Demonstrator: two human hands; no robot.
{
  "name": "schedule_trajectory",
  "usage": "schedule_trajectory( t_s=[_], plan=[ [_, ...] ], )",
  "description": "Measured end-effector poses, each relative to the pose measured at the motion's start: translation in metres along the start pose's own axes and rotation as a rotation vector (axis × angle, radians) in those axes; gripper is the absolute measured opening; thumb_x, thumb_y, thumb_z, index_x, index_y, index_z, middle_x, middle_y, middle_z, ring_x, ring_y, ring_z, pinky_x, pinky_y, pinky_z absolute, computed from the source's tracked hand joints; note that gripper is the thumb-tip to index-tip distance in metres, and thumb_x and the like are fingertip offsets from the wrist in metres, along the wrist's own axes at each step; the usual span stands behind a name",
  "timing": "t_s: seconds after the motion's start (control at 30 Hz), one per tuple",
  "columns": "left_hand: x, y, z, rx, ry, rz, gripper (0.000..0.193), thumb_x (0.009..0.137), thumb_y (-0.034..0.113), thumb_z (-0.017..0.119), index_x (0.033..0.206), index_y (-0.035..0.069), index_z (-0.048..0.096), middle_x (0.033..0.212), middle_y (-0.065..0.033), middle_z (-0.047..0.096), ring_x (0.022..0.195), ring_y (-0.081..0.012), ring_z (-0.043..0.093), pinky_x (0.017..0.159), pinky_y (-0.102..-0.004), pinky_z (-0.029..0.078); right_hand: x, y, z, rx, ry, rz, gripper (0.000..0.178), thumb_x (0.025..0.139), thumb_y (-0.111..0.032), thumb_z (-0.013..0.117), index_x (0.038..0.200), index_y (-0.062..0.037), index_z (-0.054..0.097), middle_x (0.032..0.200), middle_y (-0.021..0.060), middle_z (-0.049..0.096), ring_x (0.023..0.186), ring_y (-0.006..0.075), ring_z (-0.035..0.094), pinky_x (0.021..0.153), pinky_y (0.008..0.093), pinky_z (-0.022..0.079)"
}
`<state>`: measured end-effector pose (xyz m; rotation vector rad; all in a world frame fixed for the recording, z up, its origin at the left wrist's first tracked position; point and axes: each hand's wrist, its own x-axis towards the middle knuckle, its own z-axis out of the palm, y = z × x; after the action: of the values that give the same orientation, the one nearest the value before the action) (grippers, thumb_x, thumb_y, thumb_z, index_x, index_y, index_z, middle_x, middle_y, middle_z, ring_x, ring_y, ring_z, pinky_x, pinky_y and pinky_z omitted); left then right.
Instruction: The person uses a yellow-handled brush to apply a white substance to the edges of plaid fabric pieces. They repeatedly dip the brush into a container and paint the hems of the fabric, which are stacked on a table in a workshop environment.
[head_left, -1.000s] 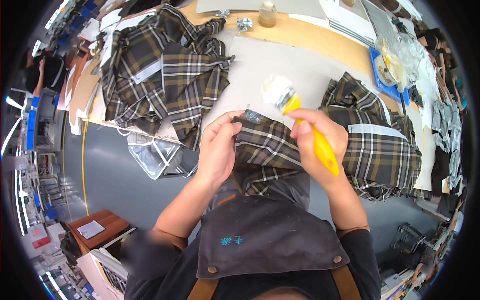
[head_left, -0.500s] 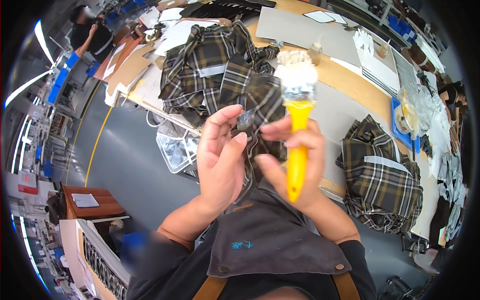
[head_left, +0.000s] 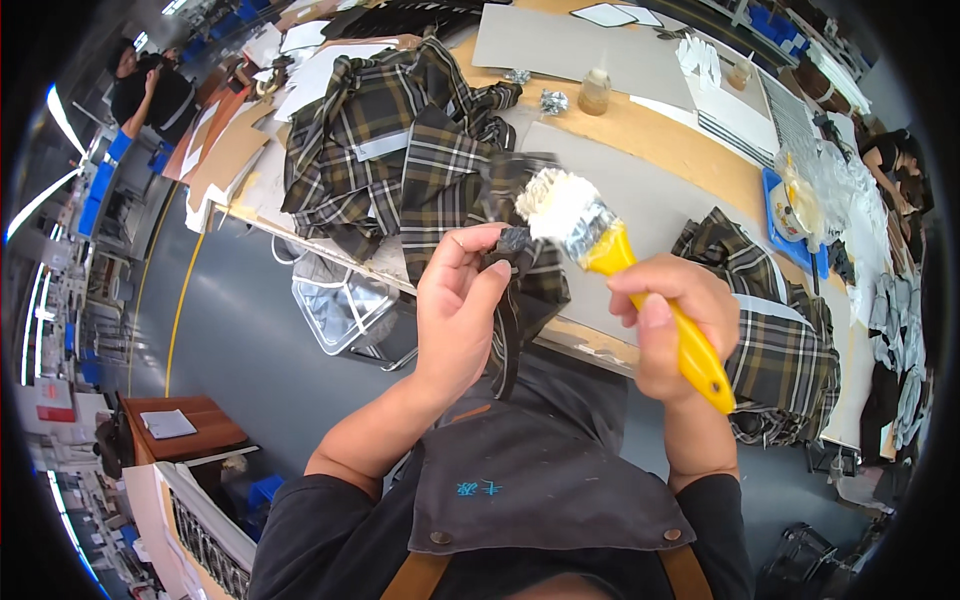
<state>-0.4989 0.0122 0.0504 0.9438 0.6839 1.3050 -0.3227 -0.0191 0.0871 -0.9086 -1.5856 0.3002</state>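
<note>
Head view: left hand (head_left: 462, 312) raised above the worktop's (head_left: 650, 140) near edge, thumb and fingers pinching a dark plaid fabric piece (head_left: 520, 290) that hangs down from the grip. Right hand (head_left: 668, 325) fisted around the yellow handle of a brush (head_left: 610, 255), its whitish bristles touching the fabric just beside the left fingertips (head_left: 488, 240). Plaid pile (head_left: 390, 150) lies on the worktop's left part, another plaid stack (head_left: 775, 345) at its right near edge. Small bottle (head_left: 595, 92) stands toward the far edge. Clear bin (head_left: 345, 305) sits below the near edge.
</note>
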Motion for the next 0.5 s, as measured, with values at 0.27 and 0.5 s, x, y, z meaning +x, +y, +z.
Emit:
schedule_trajectory(
  t_s=[0.27, 0.5],
  plan=[
    [0.011, -0.013, 0.005, 0.042, -0.014, 0.0, 0.025, 0.086, -0.006, 0.047, 0.11, -0.001, 0.049, 0.108, -0.0061, 0.053, 0.1, -0.0097, 0.049, 0.088, -0.0239, 0.038, 0.01, 0.007, -0.008, -0.037, -0.174, -0.093, 0.011, 0.07, 0.0, 0.056, 0.078, -0.0025, 0.063, 0.058, 0.0078, 0.056, 0.045, 0.021, 0.054, 0.043, 0.0295, 0.042],
    [0.015, -0.013, 0.014, -0.079, 0.001, 0.005, 0.03, 0.083, -0.006, 0.047, 0.112, -0.001, 0.049, 0.113, -0.0087, 0.053, 0.099, -0.0119, 0.052, 0.091, -0.0271, 0.04, -0.029, 0.027, 0.031, 0.14, 0.078, 0.145, 0.03, 0.074, 0.006, 0.066, 0.098, -0.0016, 0.049, 0.091, 0.0154, 0.053, 0.073, 0.0217, 0.062, 0.058, 0.0294, 0.053]
  ],
)
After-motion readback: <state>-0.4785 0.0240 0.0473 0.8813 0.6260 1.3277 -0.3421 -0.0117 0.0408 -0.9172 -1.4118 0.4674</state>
